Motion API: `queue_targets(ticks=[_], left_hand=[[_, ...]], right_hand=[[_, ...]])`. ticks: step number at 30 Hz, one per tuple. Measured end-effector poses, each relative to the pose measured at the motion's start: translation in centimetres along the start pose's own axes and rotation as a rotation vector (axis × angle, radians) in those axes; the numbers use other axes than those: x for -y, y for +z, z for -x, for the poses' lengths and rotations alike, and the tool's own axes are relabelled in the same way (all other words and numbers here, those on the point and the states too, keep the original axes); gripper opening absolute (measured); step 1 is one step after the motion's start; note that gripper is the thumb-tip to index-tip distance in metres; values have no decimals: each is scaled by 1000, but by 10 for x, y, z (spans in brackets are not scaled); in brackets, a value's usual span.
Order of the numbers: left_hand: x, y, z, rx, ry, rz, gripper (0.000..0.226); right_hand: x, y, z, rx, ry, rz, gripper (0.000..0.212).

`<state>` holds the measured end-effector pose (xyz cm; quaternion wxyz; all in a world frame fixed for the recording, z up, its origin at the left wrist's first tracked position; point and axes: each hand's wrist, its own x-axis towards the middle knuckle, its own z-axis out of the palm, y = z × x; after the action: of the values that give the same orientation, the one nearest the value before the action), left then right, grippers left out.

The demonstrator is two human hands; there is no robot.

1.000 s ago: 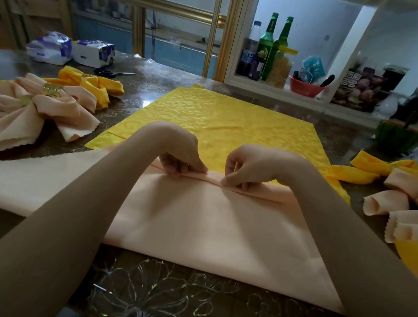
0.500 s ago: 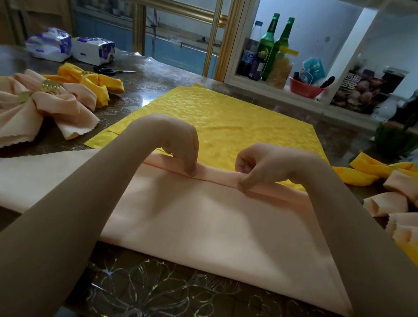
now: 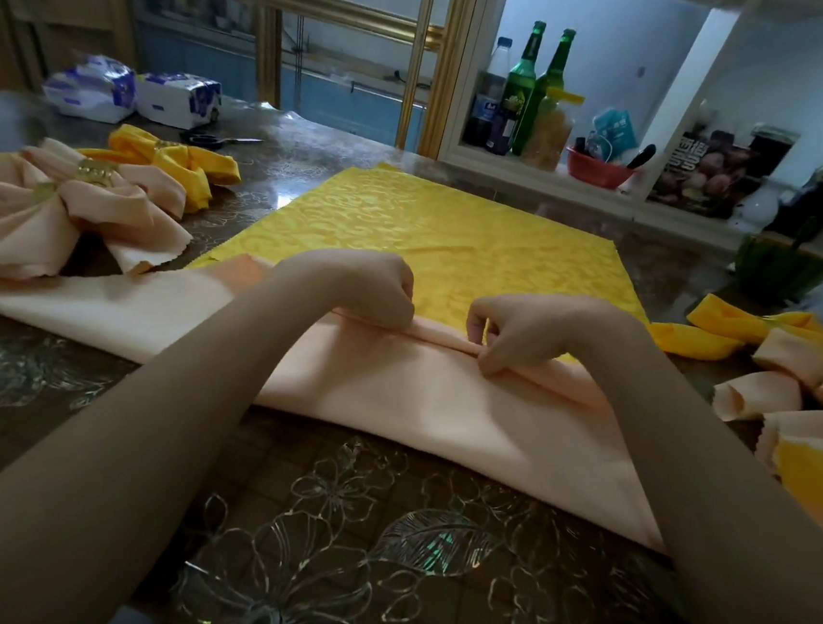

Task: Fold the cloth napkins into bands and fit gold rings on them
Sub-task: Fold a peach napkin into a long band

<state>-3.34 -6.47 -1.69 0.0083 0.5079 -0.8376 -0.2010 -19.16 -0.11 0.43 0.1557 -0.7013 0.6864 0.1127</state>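
Counter (image 3: pixel 321 547), floral-etched glass top: peach napkin (image 3: pixel 434 410) lies spread across it, its far edge overlapping a yellow napkin (image 3: pixel 441 228). I note left hand (image 3: pixel 362 286) and right hand (image 3: pixel 532 330) both pinching the narrow fold along that far edge.

Left hand (image 3: pixel 367 291), right hand (image 3: pixel 532 330), both curled.

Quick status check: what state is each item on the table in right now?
peach napkin: flat, far edge folded into a narrow pleat
left hand: pinching the pleat
right hand: pinching the pleat
yellow napkin: spread flat, unfolded
gold ring: fitted on a finished napkin
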Motion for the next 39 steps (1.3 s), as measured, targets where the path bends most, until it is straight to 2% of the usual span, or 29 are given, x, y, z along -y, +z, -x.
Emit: queue_targets(ticks=[3, 7, 16, 19, 27, 32, 36, 39], left_hand=[[2, 1, -3, 6, -3, 90, 16], [3, 2, -4, -11, -5, 42, 21], [6, 0, -1, -67, 63, 28, 15], [6, 0, -1, -68, 80, 28, 10], [-3, -4, 7, -75, 80, -35, 13], [-12, -3, 11, 55, 27, -118, 18], [-11, -6, 10, 124, -19, 50, 19], [-7, -9, 10, 145, -23, 95, 16]], right_hand=[[2, -8, 6, 90, 2, -60, 20], [-2, -7, 2, -16, -12, -191, 5], [-11, -5, 2, -32, 50, -242, 21], [-8, -5, 4, -45, 46, -216, 19], [10, -3, 10, -64, 27, -53, 14], [19, 3, 7, -45, 22, 65, 15], [17, -8, 16, 166, 15, -102, 32], [11, -14, 21, 174, -9, -256, 22]])
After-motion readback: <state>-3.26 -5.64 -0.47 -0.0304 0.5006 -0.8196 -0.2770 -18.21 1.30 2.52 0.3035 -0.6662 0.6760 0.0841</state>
